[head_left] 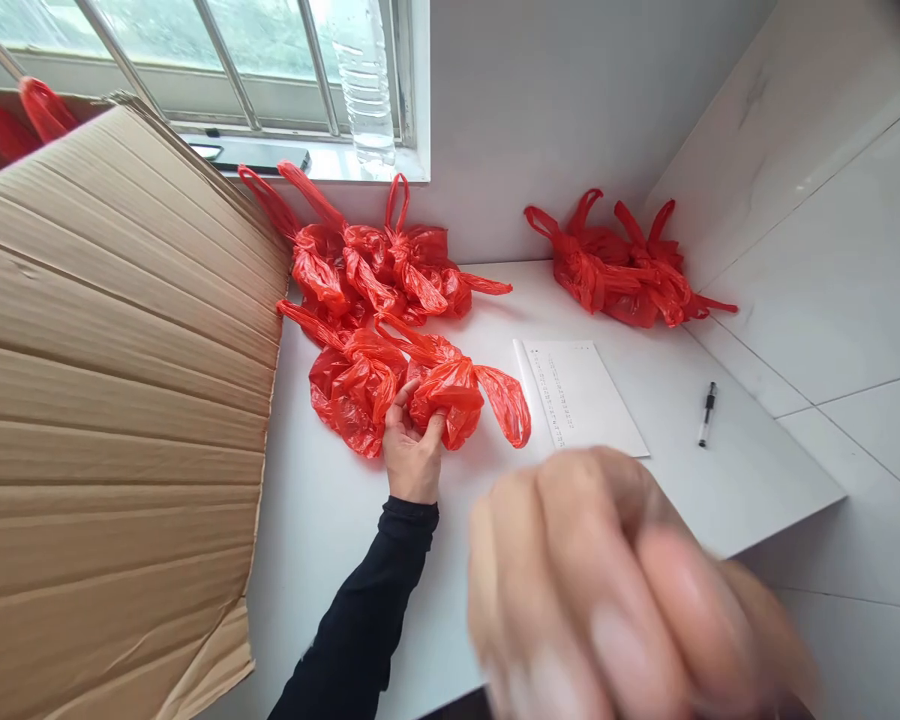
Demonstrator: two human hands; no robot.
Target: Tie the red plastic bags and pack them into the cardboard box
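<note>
My left hand (414,455), in a black sleeve, reaches over the white table. Its thumb and fingers are closed on the lower part of a knotted red plastic bag (450,395), whose contents are hidden. Touching the back of its fingers is another tied red bag (356,390). More knotted red bags (382,265) sit bunched behind these two, below the window. My right hand (607,590) looms large and blurred close to the camera. Its fingers are curled into a fist, and nothing shows in it.
An open cardboard box (120,400) fills the left side, with red bag handles (45,110) at its top. Red bags (619,265) lie against the far right corner. A notebook (585,395) and a pen (707,413) rest on the table (757,460). A water bottle (365,90) stands on the windowsill.
</note>
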